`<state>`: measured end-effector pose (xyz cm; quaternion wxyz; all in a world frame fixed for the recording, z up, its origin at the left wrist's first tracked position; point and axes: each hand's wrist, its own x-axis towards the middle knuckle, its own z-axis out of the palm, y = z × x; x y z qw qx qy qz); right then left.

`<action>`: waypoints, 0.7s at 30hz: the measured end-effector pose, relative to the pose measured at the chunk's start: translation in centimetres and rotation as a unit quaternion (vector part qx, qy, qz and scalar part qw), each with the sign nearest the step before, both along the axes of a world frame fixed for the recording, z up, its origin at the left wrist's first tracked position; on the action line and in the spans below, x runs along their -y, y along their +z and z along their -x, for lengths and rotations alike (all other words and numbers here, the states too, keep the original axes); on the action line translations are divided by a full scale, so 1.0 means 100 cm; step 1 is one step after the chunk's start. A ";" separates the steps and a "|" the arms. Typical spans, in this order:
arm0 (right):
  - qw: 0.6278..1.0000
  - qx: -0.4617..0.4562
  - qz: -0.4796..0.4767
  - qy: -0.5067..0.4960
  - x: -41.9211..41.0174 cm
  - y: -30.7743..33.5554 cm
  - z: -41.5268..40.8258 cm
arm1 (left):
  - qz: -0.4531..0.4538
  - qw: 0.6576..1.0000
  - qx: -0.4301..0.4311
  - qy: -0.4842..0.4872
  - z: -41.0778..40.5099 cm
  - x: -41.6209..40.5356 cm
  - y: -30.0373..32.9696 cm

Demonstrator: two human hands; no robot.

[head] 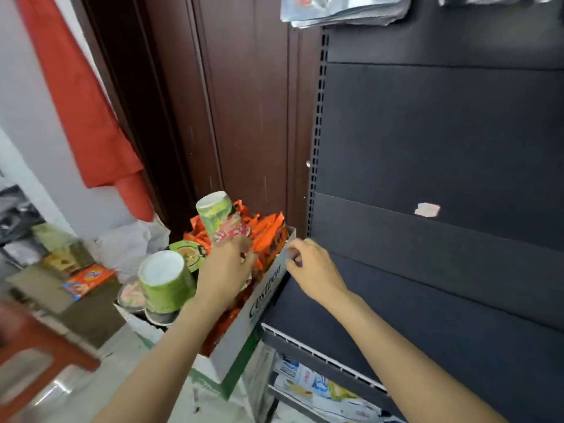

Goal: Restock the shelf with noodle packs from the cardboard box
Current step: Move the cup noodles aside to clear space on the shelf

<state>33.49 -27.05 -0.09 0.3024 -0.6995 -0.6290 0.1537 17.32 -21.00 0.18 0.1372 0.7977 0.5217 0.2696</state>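
1. Dark, matte metal shelf (427, 300) stands bare in front of the person, with no noodle packs on the part in view; restocking looks barely begun, and nearly all the stock appears still to be moved.
2. Left hand (227, 267) reaches into the cardboard box (244, 334), fingers curled round the lower end of a green-and-red noodle cup (221, 219) that it holds tilted above the box's far end.
3. Right hand (311, 267) pinches the box's right rim near its far corner, just beside the shelf's left edge.
4. Crinkly orange noodle packs (268, 233) fill the box along its right wall, glossy film creased and bunched.
5. Second green cup (166, 282), a tapered paper cylinder with a white base, lies base-up at the box's left edge.
6. Printed grey-and-white card forms the box wall; the shelf's front lip carries a pale ribbed price rail (323, 357).
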 end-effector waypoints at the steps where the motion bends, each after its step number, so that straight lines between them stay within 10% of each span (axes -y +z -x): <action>1: 1.000 -0.001 0.004 0.009 -0.014 -0.002 0.008 | -0.010 1.000 0.004 0.012 0.010 -0.012 0.000; 21: 0.996 -0.068 0.022 0.044 -0.187 -0.026 0.087 | 0.183 0.983 -0.015 -0.011 0.066 -0.206 0.010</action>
